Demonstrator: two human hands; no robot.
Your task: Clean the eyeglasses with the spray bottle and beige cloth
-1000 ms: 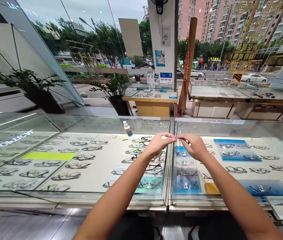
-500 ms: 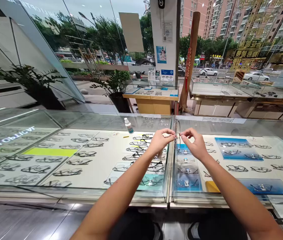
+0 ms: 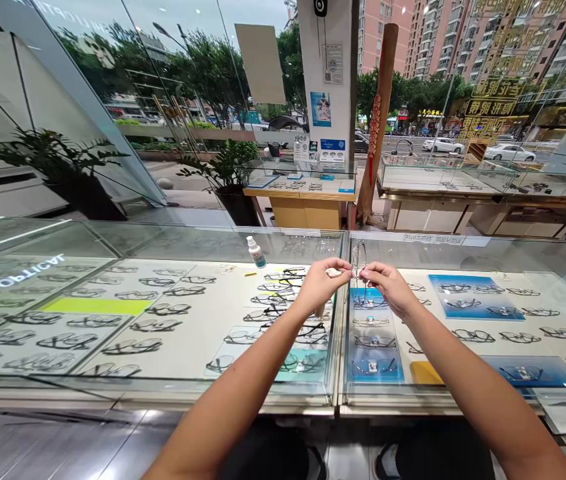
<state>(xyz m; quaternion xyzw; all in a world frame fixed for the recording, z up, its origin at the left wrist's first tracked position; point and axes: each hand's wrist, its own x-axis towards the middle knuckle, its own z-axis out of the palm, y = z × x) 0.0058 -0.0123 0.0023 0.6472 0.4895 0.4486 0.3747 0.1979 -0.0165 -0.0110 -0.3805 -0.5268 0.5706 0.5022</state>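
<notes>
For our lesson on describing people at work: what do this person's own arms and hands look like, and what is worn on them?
Both arms are bare along all that shows, with no sleeves in view. The left hand and the right hand wear no gloves, and no watch, bracelet or ring can be seen on either. No marks show on the forearms. The fingers are slim with short nails, as far as can be told.

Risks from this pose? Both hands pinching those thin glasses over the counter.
1. Both hands, left hand and right hand, pinch the thin wire glasses by fingertips only; a slip would likely drop them onto the glass countertop.
2. Opposed fingertip force may bend the slender frame.
3. The small bottle stands near the left hand; a sweep might topple it.
</notes>
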